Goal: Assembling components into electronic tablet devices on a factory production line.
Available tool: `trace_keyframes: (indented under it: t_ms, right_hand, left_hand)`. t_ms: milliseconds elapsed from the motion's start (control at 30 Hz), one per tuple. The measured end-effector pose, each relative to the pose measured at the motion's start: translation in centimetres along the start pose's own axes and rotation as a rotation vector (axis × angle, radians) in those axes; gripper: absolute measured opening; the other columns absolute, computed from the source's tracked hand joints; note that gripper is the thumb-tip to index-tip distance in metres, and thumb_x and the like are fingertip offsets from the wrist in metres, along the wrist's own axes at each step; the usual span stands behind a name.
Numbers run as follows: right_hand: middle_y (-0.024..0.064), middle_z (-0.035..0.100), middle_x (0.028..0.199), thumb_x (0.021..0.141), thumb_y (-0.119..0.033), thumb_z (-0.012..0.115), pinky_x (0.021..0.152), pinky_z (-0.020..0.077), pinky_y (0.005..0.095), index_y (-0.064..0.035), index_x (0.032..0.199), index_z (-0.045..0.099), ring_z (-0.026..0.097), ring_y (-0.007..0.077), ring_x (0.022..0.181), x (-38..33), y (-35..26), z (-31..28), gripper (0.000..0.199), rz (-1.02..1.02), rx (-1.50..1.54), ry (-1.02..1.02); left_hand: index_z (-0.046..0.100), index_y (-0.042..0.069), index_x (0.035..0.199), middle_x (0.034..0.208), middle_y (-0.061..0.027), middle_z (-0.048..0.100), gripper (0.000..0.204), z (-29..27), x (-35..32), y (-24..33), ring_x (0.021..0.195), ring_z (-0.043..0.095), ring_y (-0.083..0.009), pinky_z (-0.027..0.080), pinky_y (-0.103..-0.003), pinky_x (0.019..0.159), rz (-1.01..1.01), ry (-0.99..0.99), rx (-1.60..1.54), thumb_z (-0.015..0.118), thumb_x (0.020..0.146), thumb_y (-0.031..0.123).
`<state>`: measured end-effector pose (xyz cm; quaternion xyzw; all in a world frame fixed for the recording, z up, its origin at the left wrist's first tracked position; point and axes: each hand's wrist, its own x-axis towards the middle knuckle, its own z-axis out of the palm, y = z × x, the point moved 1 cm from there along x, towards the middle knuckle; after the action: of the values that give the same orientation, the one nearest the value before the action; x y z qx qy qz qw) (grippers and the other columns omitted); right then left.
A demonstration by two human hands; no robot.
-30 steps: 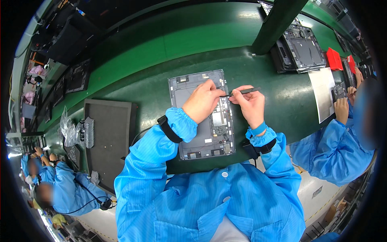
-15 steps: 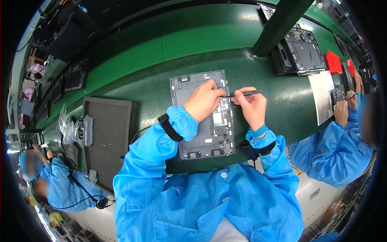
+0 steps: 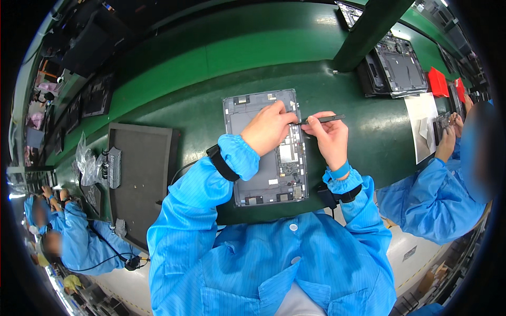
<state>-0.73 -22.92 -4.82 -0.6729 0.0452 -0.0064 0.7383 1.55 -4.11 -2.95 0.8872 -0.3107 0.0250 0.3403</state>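
An open laptop chassis lies flat before me, its dark inside facing up and a circuit board running along its right part. My left hand rests over the upper half, fingers bent and pinched together close to the board; whatever they grip is too small or hidden. Just past the chassis's right edge, my right hand holds black tweezers between thumb and fingers. Their tip points left, meeting the board's edge beside my left fingertips.
A dark tray stands to the left, with clear plastic bags beside it. Stacked chassis sit at the back right near a green post. A white sheet and red bins lie near a co-worker.
Both hands stay nearly in place, with only a slight shift of the tweezers and left fingers. At right, the co-worker's hands and the white sheet have moved.
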Motion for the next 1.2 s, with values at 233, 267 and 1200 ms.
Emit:
trace_keyframes:
  t_ms: [233, 267, 1200]
  right_hand:
    - [0.0067, 0.059, 0.086, 0.098, -0.007, 0.049, 0.072, 0.0488, 0.0304, 0.0012, 0.115, 0.048, 0.06, 0.0158, 0.081, -0.2, -3.7, -2.7, 0.019, -0.196, -0.239, -0.168]
    - [0.0097, 0.058, 0.087, 0.097, -0.007, 0.049, 0.071, 0.0477, 0.031, 0.0, 0.116, 0.048, 0.059, 0.0181, 0.08, -0.6, -4.5, -2.6, 0.021, -0.178, -0.442, -0.215]
    - [0.0087, 0.054, 0.081, 0.076, -0.004, 0.063, 0.064, 0.0515, 0.0398, -0.0067, 0.088, 0.068, 0.061, 0.0271, 0.077, -0.7, -3.9, 1.1, 0.013, -0.684, -1.19, -0.302]
  left_hand:
    - [0.067, 0.009, 0.101, 0.093, -0.0121, 0.055, 0.021, -0.5, 0.1, -0.1, 0.084, 0.06, -0.032, 0.051, -0.04, 0.074, -0.028, -0.058, -0.051, 0.063, 0.081, 0.004]
    - [0.067, 0.009, 0.101, 0.093, -0.0122, 0.055, 0.021, -0.5, 0.1, -0.1, 0.083, 0.06, -0.0321, 0.052, -0.04, 0.074, -0.028, -0.061, -0.042, 0.063, 0.081, 0.004]
    - [0.068, 0.008, 0.1, 0.09, -0.0125, 0.056, 0.02, -0.3, -0.1, -0.8, 0.084, 0.059, -0.0329, 0.052, -0.04, 0.075, -0.022, -0.065, -0.048, 0.065, 0.08, 0.004]
